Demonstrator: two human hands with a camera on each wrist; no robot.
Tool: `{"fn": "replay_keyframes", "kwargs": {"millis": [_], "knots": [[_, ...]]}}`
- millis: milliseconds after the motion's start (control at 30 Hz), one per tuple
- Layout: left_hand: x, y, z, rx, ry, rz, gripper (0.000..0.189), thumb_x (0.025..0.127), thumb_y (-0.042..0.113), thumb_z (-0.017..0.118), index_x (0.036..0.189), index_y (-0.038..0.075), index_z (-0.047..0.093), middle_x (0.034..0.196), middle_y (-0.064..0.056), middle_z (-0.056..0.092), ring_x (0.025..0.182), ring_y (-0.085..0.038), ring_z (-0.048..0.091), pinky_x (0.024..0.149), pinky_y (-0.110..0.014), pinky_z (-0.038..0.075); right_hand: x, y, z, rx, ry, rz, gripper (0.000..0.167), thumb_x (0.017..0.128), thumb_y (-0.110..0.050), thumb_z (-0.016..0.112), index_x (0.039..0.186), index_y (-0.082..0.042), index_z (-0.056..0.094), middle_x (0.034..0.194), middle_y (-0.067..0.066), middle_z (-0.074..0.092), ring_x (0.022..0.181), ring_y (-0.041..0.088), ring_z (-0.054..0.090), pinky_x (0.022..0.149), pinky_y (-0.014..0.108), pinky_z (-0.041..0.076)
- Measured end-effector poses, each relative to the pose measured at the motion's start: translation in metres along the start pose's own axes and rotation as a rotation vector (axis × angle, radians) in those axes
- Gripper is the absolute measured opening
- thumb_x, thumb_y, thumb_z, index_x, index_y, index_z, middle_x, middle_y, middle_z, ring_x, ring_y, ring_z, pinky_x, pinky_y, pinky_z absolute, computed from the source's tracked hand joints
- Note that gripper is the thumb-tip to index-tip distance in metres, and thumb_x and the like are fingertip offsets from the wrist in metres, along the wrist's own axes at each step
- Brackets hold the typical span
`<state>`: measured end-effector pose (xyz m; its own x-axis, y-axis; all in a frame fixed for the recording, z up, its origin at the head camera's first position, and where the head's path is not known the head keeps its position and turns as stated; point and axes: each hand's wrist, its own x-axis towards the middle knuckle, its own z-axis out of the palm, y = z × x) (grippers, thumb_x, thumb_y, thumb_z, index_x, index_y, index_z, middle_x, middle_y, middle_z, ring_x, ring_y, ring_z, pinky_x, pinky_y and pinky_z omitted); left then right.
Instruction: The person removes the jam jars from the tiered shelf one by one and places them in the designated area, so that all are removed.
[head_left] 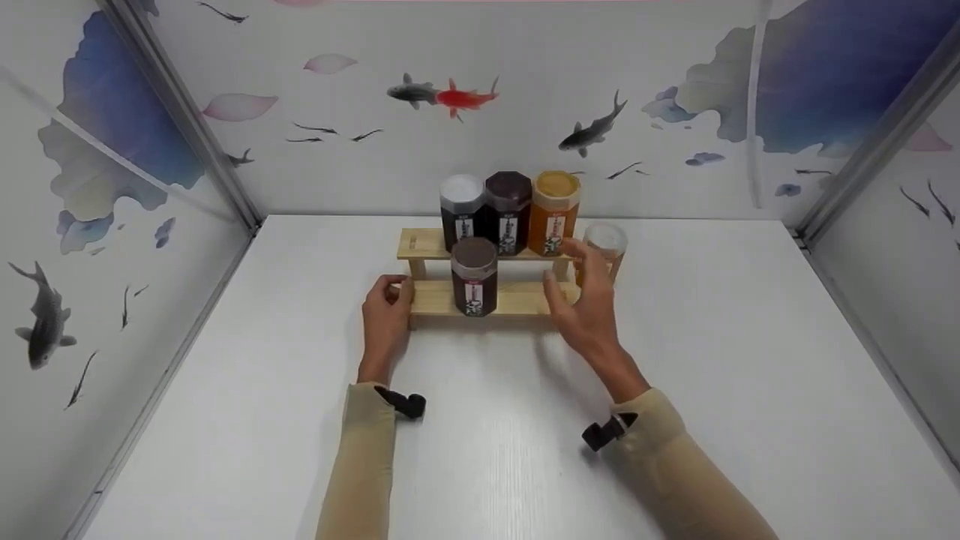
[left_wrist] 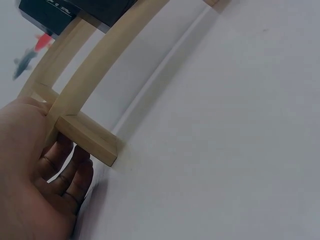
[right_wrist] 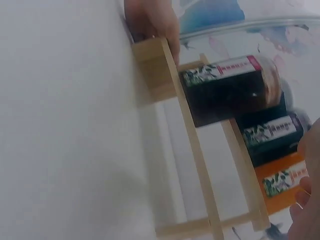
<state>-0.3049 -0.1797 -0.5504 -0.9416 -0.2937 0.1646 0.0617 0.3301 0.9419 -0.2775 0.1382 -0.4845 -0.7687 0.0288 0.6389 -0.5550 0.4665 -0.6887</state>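
Note:
A two-tier wooden rack (head_left: 517, 300) stands before me. My left hand (head_left: 386, 315) grips the left end of its lower shelf, and the left wrist view shows curled fingers (left_wrist: 55, 160) beneath that end. A dark brown jar (head_left: 475, 277) stands on the lower shelf. Along the upper shelf are a black jar with a white lid (head_left: 463, 214), a dark jar with a dark lid (head_left: 508, 214) and an orange jar (head_left: 555, 214). At the rack's right end my right hand (head_left: 589, 307) has thumb and fingers spread apart, its fingertips close to the orange jar.
Behind my right hand, just right of the rack, stands an amber jar with a pale lid (head_left: 606, 240), partly hidden. The white table (head_left: 285, 375) has walls printed with fish and lotus leaves (head_left: 525, 97) at its back and sides.

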Motion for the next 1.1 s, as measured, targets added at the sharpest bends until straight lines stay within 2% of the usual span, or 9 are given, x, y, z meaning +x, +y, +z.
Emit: {"fn": "replay_keyframes", "kwargs": {"millis": [100, 233, 433, 633, 767, 933, 1100], "knots": [[0.0, 0.0, 0.001, 0.002, 0.003, 0.002, 0.029, 0.11, 0.036, 0.063, 0.125, 0.014, 0.072, 0.091, -0.006, 0.064, 0.078, -0.019, 0.059, 0.068, -0.031, 0.049, -0.009, -0.005, 0.017, 0.039, -0.06, 0.003, 0.054, 0.102, -0.016, 0.075, 0.15, -0.005, 0.053, 0.145, 0.014, 0.062, 0.137, 0.024, 0.057, 0.111, 0.052, 0.052], [0.001, 0.002, 0.001, 0.012, 0.007, 0.004, 0.029, 0.11, 0.037, 0.064, 0.125, 0.013, 0.072, 0.091, -0.006, 0.064, 0.079, -0.019, 0.059, 0.069, -0.032, 0.049, -0.017, -0.011, 0.037, 0.065, -0.153, 0.07, 0.064, 0.101, -0.026, 0.079, 0.154, -0.007, 0.048, 0.15, 0.009, 0.058, 0.14, 0.023, 0.056, 0.113, 0.049, 0.053], [0.002, 0.003, 0.001, 0.018, 0.002, 0.002, 0.031, 0.11, 0.038, 0.063, 0.126, 0.013, 0.072, 0.092, -0.006, 0.064, 0.078, -0.018, 0.058, 0.068, -0.029, 0.047, -0.024, -0.013, 0.062, 0.124, -0.202, 0.136, 0.083, 0.096, -0.034, 0.085, 0.161, -0.007, 0.041, 0.156, 0.013, 0.054, 0.144, 0.028, 0.055, 0.114, 0.046, 0.054], [0.003, 0.001, 0.001, 0.029, 0.011, 0.003, 0.031, 0.109, 0.037, 0.064, 0.124, 0.012, 0.072, 0.089, -0.005, 0.064, 0.077, -0.017, 0.057, 0.068, -0.029, 0.047, -0.03, -0.014, 0.083, 0.129, -0.187, 0.162, 0.089, 0.093, -0.034, 0.088, 0.162, -0.01, 0.038, 0.155, 0.012, 0.055, 0.142, 0.029, 0.057, 0.115, 0.052, 0.053], [0.003, 0.0, 0.001, 0.028, 0.009, 0.011, 0.03, 0.11, 0.037, 0.064, 0.124, 0.012, 0.073, 0.088, -0.005, 0.064, 0.076, -0.017, 0.057, 0.068, -0.029, 0.047, -0.032, -0.017, 0.093, 0.07, -0.157, 0.151, 0.088, 0.092, -0.035, 0.089, 0.16, -0.009, 0.041, 0.151, 0.011, 0.058, 0.139, 0.026, 0.06, 0.115, 0.046, 0.054], [0.002, 0.001, 0.001, 0.016, -0.002, 0.018, 0.03, 0.11, 0.037, 0.063, 0.125, 0.014, 0.073, 0.088, -0.005, 0.062, 0.075, -0.019, 0.057, 0.068, -0.03, 0.047, -0.035, -0.019, 0.096, -0.054, -0.134, 0.125, 0.084, 0.092, -0.036, 0.089, 0.157, -0.006, 0.045, 0.147, 0.013, 0.063, 0.134, 0.025, 0.066, 0.11, 0.039, 0.057], [0.002, 0.001, 0.0, 0.013, 0.003, 0.007, 0.029, 0.11, 0.037, 0.064, 0.124, 0.014, 0.072, 0.088, -0.005, 0.062, 0.076, -0.019, 0.057, 0.067, -0.03, 0.047, -0.037, -0.018, 0.091, -0.027, -0.123, 0.117, 0.081, 0.091, -0.033, 0.09, 0.155, -0.006, 0.048, 0.147, 0.012, 0.064, 0.136, 0.023, 0.066, 0.111, 0.033, 0.056]]}}
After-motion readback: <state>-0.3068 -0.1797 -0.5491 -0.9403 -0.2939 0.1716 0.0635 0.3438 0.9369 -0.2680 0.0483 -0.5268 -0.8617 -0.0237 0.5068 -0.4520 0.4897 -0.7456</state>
